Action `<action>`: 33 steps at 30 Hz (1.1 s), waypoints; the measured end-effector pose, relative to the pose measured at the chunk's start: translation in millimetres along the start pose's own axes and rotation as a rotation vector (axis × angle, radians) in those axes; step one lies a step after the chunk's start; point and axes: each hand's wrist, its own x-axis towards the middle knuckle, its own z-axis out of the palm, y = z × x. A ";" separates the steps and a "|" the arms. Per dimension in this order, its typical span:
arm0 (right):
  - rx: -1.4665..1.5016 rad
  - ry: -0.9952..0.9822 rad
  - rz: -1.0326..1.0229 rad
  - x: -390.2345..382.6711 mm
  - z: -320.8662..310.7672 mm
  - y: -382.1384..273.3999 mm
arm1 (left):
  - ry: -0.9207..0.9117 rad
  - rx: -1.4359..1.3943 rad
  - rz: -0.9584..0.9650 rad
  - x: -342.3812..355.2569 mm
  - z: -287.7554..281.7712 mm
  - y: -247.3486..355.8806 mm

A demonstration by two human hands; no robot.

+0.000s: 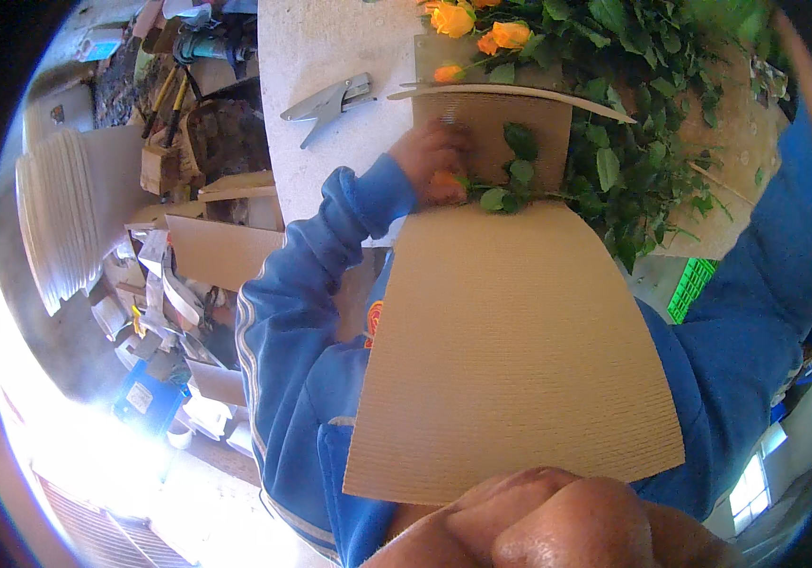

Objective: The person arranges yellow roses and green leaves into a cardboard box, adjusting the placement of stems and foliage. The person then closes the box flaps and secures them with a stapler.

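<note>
The left hand [436, 163] rests at the far edge of a big sheet of corrugated cardboard [510, 350], its fingers [451, 142] curled shut around an orange rosebud and the green stem [510, 197] that lies across the sheet's top edge. The cardboard is brown, finely ribbed and slightly bowed, wider toward the person and narrower toward the worktop [316, 57]. It lies partly on the worktop and partly over the person's lap.

The right hand is out of sight; only its blue sleeve [785, 275] runs up the right side, so I cannot tell whether those fingers are open or closed.

Beyond the hand a second, smaller piece of cardboard [501, 128] lies flat, with a thin curved strip [520, 93] of the same material arching over it. A bunch of orange roses [482, 28] with round, tightly packed heads sits at the top, and a mass of glossy, toothed green leaves [633, 114] spreads to the right of them.

The worktop is pale and speckled, like stone. A grey metal stapler [328, 104] lies on it, left of the cardboard. Off the worktop to the left there is a stack of white ribbed trays [61, 218] and loose cardboard scraps [207, 251].
</note>
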 end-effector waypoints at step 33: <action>0.180 -0.734 0.716 80.1 264.5 61.5 | -0.051 0.139 -0.059 1.8 -6.8 10.0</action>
